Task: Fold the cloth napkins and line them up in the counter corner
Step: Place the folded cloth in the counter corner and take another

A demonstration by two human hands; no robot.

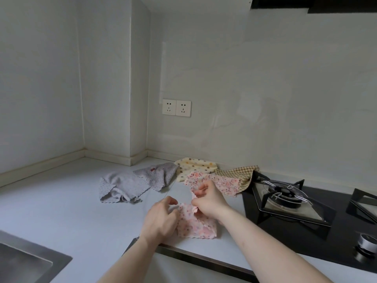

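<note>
**Both hands on a pink napkin beside the hob**

Two bare forearms reach in from the bottom edge over the pale counter (61, 217). The left hand (161, 219) lies curled on the left edge of a pink floral napkin (195, 225), its fingers bent in narrow against the cloth; whether they actually pinch it cannot be told. The right hand (210, 201) is closed on a bunched-up fold of the same napkin, thumb and fingertips pinching the fabric and lifting its far part off the counter. The near part of the napkin lies flat, close to the counter's front edge and just left of the hob (306, 217).

Left of the hob and farther back lie the other napkins, all loose and unfolded. A second pink floral one (224, 183) sits just behind the right hand. A tan checked napkin (238, 172) rests against the hob's back-left corner, with one end touching the burner grate (283, 193). A cream napkin with coloured dots (193, 166) lies by the wall, left of the checked one. Two grey napkins (130, 186) lie rumpled and overlapping, well left of the hob.

A double wall socket (176, 108) sits on the wall above the cloths. A steel sink (24, 260) shows at the lower left corner, far from the hob.
</note>
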